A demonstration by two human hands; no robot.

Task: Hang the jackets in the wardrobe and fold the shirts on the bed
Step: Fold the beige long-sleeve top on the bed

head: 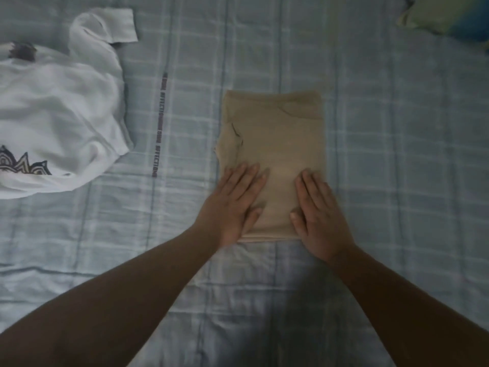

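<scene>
A: What takes up most of the view?

B: The bed [397,181], covered by a pale blue checked sheet with a dark line of printed lettering running along one seam at about ten o'clock from the centre.

A: And the next biggest thing?

B: A white shirt [58,112], rumpled and unfolded, at nine o'clock near the left edge. It has a dark patterned print low on its near side and one short sleeve flipped up toward eleven o'clock. It lies well apart from everything else.

A: Where is the shirt being folded?

B: The tan shirt [275,144] sits just right of centre, folded into a neat upright rectangle, flat on the sheet. A small fold of fabric shows along its left edge.

A: What about the hands?

B: Both rest palm-down on the near end of the tan shirt, toward six o'clock from its middle. The left hand [232,205] lies flat with fingers spread and stretched out, overlapping the shirt's left edge. The right hand [320,215] is likewise flat and splayed, covering the near right corner. Neither one grips anything; they only press on the cloth. The bare forearms come in from seven and five o'clock.

A: Anything smaller?

B: A green and blue pillow [455,17], cut off at the corner at one o'clock.
</scene>
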